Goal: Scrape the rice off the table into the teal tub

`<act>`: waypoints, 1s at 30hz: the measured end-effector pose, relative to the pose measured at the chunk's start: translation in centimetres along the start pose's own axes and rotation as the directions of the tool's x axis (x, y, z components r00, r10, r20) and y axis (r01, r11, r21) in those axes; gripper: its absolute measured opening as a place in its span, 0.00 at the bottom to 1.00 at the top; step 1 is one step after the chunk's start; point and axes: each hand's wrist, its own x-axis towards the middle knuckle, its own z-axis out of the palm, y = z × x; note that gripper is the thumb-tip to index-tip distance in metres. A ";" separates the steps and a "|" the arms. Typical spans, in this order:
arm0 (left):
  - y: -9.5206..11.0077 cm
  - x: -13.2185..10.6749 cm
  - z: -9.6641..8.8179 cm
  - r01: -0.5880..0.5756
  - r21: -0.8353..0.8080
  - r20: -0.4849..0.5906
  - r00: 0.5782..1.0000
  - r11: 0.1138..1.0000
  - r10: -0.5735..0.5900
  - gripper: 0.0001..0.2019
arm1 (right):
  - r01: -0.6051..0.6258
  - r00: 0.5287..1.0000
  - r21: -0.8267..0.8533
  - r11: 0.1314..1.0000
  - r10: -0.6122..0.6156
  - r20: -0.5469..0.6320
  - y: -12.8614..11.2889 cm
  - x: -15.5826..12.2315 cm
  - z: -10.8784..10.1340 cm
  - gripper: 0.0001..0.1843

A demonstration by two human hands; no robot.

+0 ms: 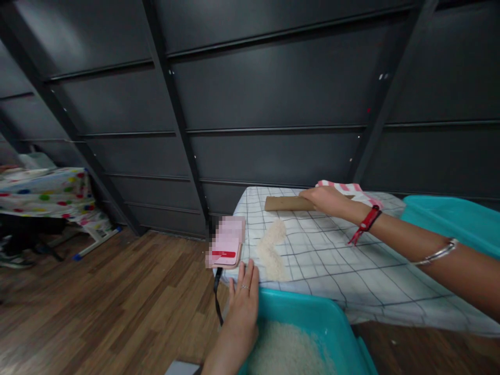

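Observation:
My right hand (322, 199) grips a long brown strip (287, 203), perhaps cardboard, near the far edge of the checked tablecloth. A pile of white grains (273, 252), looking like rice, lies on the cloth nearer to me. My left hand (244, 291) rests with its fingers stretched out at the table's near edge, beside the rim of a teal tub (300, 302). More of the same white grains (289, 346) cover the tub's bottom. Just beyond my left fingertips is a pink phone (228, 239), partly blurred out, with a black cord.
Behind my right hand lies a red-and-white striped cloth (346, 188). A second teal tub (449, 216) stands at the right. A dark panelled wall (273, 94) rises behind the table. Far left is another table with a dotted cloth (42, 192), over a wooden floor (156, 281).

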 end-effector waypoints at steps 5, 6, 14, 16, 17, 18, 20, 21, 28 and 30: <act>0.0 0.0 -0.1 -0.002 0.018 0.011 1.000 1.000 0.002 0.44 | 0.015 0.999 -0.010 1.000 -0.015 0.051 0.1 -0.6 -1.4 0.15; 0.0 -0.1 -0.1 -0.004 0.024 0.004 1.000 1.000 0.004 0.44 | 0.007 0.999 -0.017 1.000 -0.006 0.054 0.3 -0.7 -1.7 0.15; 0.1 -0.1 -0.4 -0.018 0.073 0.025 1.000 0.997 0.016 0.42 | -0.103 0.991 -0.079 0.992 0.109 0.080 -0.4 -1.5 -2.2 0.14; 0.2 -0.2 -0.6 -0.019 0.069 0.023 1.000 0.997 0.017 0.41 | -0.085 0.990 -0.073 0.994 0.092 0.106 -1.2 -1.9 -2.6 0.14; 0.2 -0.2 -0.6 -0.020 0.065 0.019 1.000 0.998 0.019 0.41 | -0.073 0.990 -0.068 0.995 0.081 0.118 -1.6 -2.1 -2.8 0.14; 0.3 -0.3 -0.6 -0.021 0.061 0.015 1.000 0.998 0.020 0.41 | -0.060 0.989 -0.063 0.996 0.068 0.128 -1.9 -2.2 -3.1 0.14; 0.2 -0.2 -0.5 -0.022 0.060 0.009 1.000 0.998 0.021 0.41 | -0.039 0.989 -0.057 0.998 0.046 0.140 -2.5 -2.5 -3.7 0.13; 0.2 -0.2 -0.5 -0.023 0.063 0.004 1.000 0.998 0.023 0.41 | -0.034 0.990 -0.060 0.998 0.042 0.137 -2.6 -2.6 -4.1 0.13; -0.6 0.4 0.7 -0.031 0.085 -0.023 0.999 0.996 0.033 0.41 | -0.016 1.000 -0.081 0.997 0.018 0.022 -2.1 -4.6 -6.0 0.14; -0.9 0.3 0.9 -0.046 0.086 -0.045 0.998 0.995 0.050 0.41 | 0.013 1.000 -0.038 0.999 -0.013 -0.016 -2.0 -5.7 -6.3 0.13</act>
